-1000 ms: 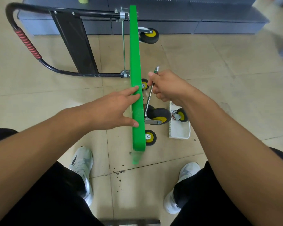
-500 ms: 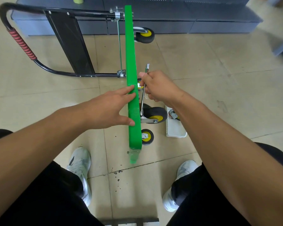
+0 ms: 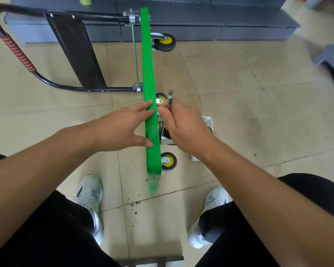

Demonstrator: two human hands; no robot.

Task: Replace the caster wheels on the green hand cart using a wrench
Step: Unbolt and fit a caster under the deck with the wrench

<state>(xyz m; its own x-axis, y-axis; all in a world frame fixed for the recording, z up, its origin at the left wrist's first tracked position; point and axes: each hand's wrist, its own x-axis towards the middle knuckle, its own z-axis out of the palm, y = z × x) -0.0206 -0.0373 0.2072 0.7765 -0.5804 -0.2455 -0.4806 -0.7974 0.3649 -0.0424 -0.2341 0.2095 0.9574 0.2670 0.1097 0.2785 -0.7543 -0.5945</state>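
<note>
Wrench (image 3: 170,97), gripped in my right hand (image 3: 185,130), points away along the cart (image 3: 148,54) beside its wheels (image 3: 169,160), spread left hand (image 3: 121,128) opposite.

The green hand cart (image 3: 148,74) is standing on edge against the fingertips of the left hand (image 3: 121,128), its yellow-hubbed caster wheels (image 3: 169,161) facing the right hand (image 3: 185,128), whose fingers are gripping a silver wrench (image 3: 170,97) jutting beyond them.

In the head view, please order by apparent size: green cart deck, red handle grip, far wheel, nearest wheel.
Largest: green cart deck.
Then: red handle grip.
Last: far wheel and nearest wheel; they look alike, nearest partly hidden, so unranked.
</note>
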